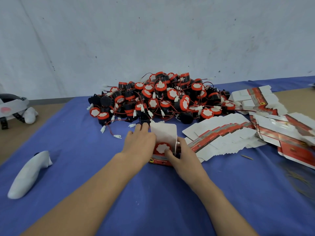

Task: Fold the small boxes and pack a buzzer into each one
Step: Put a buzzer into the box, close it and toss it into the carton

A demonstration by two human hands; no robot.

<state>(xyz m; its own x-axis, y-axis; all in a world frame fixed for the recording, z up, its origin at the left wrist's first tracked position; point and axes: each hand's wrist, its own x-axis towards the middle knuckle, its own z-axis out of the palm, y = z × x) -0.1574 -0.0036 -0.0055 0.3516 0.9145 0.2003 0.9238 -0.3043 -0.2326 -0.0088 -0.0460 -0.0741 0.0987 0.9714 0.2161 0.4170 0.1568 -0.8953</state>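
Buzzer in box — under right hand

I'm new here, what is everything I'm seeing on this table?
loose buzzers: one big pile, black, red and white, back centre
flat boxes: several fanned stacks, white and red, right
open box: one, red and white, between the hands
packed buzzer: one, red and white, inside open box
controller: one, white, left on cloth
headset: one, white and grey, far left
cloth: one, blue, spread across the middle
left hand: one, flat against the box's left side
right hand: one, gripping its right wall, thumb on packed buzzer
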